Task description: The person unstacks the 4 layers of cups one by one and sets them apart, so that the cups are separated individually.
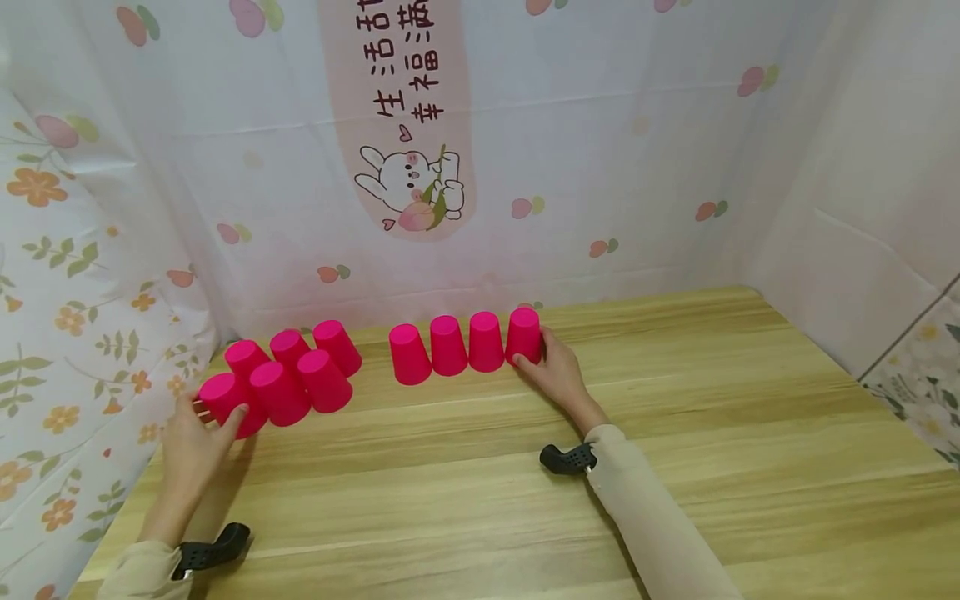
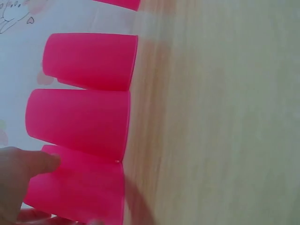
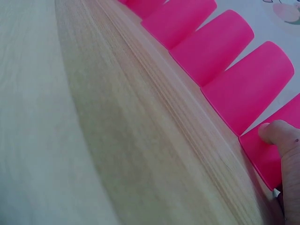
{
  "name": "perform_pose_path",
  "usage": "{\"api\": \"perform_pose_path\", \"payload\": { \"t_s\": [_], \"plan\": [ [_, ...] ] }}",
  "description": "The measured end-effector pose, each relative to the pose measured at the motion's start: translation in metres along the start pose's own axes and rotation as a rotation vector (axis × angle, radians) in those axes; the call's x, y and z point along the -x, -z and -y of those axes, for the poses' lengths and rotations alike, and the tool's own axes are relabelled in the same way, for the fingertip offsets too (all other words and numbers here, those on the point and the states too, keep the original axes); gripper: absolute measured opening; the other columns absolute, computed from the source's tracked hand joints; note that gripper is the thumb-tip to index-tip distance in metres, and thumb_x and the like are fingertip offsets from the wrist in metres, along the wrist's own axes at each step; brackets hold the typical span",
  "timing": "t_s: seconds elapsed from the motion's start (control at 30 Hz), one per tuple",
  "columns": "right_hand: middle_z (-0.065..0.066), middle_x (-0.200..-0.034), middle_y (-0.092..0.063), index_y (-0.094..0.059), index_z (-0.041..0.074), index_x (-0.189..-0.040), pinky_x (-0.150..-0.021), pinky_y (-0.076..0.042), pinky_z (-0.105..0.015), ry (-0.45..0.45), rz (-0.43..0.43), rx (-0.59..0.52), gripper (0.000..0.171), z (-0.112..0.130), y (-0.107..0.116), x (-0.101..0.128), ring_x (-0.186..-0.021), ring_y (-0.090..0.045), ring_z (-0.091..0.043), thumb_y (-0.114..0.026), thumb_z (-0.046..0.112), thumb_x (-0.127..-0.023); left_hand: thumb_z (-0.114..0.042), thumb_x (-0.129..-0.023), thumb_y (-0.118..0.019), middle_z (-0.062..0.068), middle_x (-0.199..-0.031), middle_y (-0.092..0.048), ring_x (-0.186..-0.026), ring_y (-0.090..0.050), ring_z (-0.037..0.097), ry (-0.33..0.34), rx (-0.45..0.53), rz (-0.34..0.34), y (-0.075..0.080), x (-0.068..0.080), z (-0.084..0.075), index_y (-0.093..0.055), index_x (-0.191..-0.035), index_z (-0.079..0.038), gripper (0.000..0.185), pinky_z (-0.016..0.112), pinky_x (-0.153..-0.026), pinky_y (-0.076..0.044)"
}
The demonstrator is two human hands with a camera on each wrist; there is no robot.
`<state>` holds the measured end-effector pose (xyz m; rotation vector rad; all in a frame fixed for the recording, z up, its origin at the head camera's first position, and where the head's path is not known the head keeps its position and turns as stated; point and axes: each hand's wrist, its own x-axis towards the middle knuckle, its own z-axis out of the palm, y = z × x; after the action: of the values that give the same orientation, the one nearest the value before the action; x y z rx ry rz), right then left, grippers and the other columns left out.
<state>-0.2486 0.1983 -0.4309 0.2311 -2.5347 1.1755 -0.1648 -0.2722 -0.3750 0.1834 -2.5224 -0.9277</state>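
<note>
Bright pink cups stand upside down on the wooden table. At the left, my left hand (image 1: 191, 446) holds the front-left cup (image 1: 228, 400), thumb on its near side and fingers around its outer side. That cup (image 2: 84, 187) is lowest in the left wrist view, against its neighbour (image 2: 79, 119). Two more front cups, the middle one (image 1: 279, 393) and right one (image 1: 325, 382), stand before a back row of three (image 1: 337, 348). My right hand (image 1: 561, 375) grips the rightmost cup (image 1: 523, 337) of a separate row; its thumb shows on the cup's side (image 3: 262, 152).
The other cups of the right row (image 1: 448, 346) stand side by side, with a gap between them and the left group. A patterned cloth (image 1: 562, 150) hangs behind the table (image 1: 420, 492), and a floral one (image 1: 75, 333) hangs at the left. Black wrist mounts (image 1: 213, 550) sit on both arms.
</note>
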Motion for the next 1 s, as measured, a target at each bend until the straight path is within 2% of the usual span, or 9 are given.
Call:
{"api": "perform_pose_path", "payload": {
  "t_s": [0.07, 0.17, 0.27, 0.33, 0.47, 0.57, 0.67, 0.8, 1.0],
  "plan": [
    [-0.021, -0.115, -0.059, -0.042, -0.006, -0.13, -0.085, -0.048, -0.044, 0.001, 0.0, 0.002, 0.061, 0.0, 0.0, 0.0, -0.101, -0.058, -0.032, -0.067, 0.025, -0.083, -0.018, -0.086, -0.063, 0.039, -0.114, -0.049, -0.102, -0.049, 0.052, 0.004, -0.002, -0.003, 0.001, 0.001, 0.0, -0.034, -0.126, 0.016, 0.061, 0.039, -0.079, -0.046],
    [-0.021, -0.115, -0.059, -0.042, -0.006, -0.13, -0.086, -0.048, -0.044, 0.002, 0.001, 0.004, 0.061, 0.0, -0.001, 0.001, -0.101, -0.058, -0.032, -0.067, 0.025, -0.083, -0.021, -0.085, -0.063, 0.038, -0.12, -0.042, -0.109, -0.04, 0.052, -0.015, -0.007, -0.066, 0.002, 0.003, -0.004, -0.032, -0.13, 0.015, 0.065, 0.059, -0.088, -0.033],
    [-0.02, -0.115, -0.059, -0.043, -0.005, -0.13, -0.086, -0.047, -0.044, -0.004, -0.001, 0.001, 0.061, 0.0, 0.0, 0.001, -0.101, -0.058, -0.032, -0.067, 0.025, -0.083, -0.018, -0.082, -0.066, 0.034, -0.118, -0.043, -0.105, -0.04, 0.048, -0.108, -0.007, -0.19, 0.001, 0.004, -0.013, -0.037, -0.13, 0.012, 0.063, 0.056, -0.082, -0.032],
    [-0.02, -0.116, -0.059, -0.043, -0.005, -0.13, -0.086, -0.047, -0.044, -0.008, 0.0, 0.001, 0.061, 0.0, 0.0, 0.001, -0.102, -0.058, -0.032, -0.067, 0.025, -0.083, -0.015, -0.08, -0.068, 0.032, -0.113, -0.046, -0.098, -0.043, 0.045, -0.215, 0.018, -0.255, 0.001, 0.004, -0.021, -0.043, -0.127, 0.011, 0.059, 0.052, -0.077, -0.032],
    [-0.02, -0.116, -0.058, -0.042, -0.005, -0.13, -0.087, -0.047, -0.043, -0.02, 0.006, -0.002, 0.061, 0.0, 0.001, 0.001, -0.102, -0.057, -0.032, -0.067, 0.025, -0.083, -0.012, -0.076, -0.069, 0.029, -0.102, -0.053, -0.087, -0.046, 0.041, -0.423, 0.088, -0.312, -0.003, 0.001, -0.041, -0.051, -0.118, 0.01, 0.051, 0.043, -0.071, -0.033],
    [-0.02, -0.117, -0.058, -0.042, -0.005, -0.13, -0.087, -0.047, -0.043, -0.023, 0.009, -0.003, 0.062, 0.0, 0.001, 0.001, -0.103, -0.057, -0.032, -0.067, 0.025, -0.083, -0.008, -0.074, -0.07, 0.026, -0.099, -0.056, -0.084, -0.049, 0.037, -0.522, 0.136, -0.302, -0.007, 0.0, -0.055, -0.054, -0.116, 0.01, 0.048, 0.025, -0.072, -0.037],
    [-0.021, -0.117, -0.058, -0.042, -0.005, -0.13, -0.088, -0.046, -0.044, -0.02, 0.006, 0.0, 0.062, 0.0, 0.001, 0.002, -0.103, -0.057, -0.032, -0.068, 0.025, -0.083, -0.005, -0.073, -0.072, 0.022, -0.101, -0.058, -0.084, -0.052, 0.033, -0.563, 0.158, -0.259, -0.013, 0.001, -0.067, -0.054, -0.116, 0.008, 0.048, 0.011, -0.068, -0.035],
    [-0.021, -0.116, -0.058, -0.042, -0.006, -0.13, -0.087, -0.047, -0.044, -0.01, 0.001, 0.0, 0.062, 0.001, 0.001, 0.002, -0.102, -0.057, -0.033, -0.067, 0.025, -0.083, -0.006, -0.071, -0.076, 0.02, -0.102, -0.058, -0.086, -0.053, 0.031, -0.56, 0.17, -0.177, -0.022, 0.003, -0.078, -0.055, -0.116, 0.006, 0.051, 0.013, -0.07, -0.036],
    [-0.02, -0.115, -0.059, -0.043, -0.005, -0.129, -0.086, -0.047, -0.044, -0.006, -0.007, 0.003, 0.06, 0.001, -0.001, 0.001, -0.102, -0.057, -0.032, -0.068, 0.025, -0.083, -0.008, -0.068, -0.079, 0.016, -0.104, -0.06, -0.087, -0.056, 0.03, -0.573, 0.214, -0.114, -0.04, 0.004, -0.09, -0.057, -0.115, 0.004, 0.053, 0.015, -0.07, -0.04]
  ]
}}
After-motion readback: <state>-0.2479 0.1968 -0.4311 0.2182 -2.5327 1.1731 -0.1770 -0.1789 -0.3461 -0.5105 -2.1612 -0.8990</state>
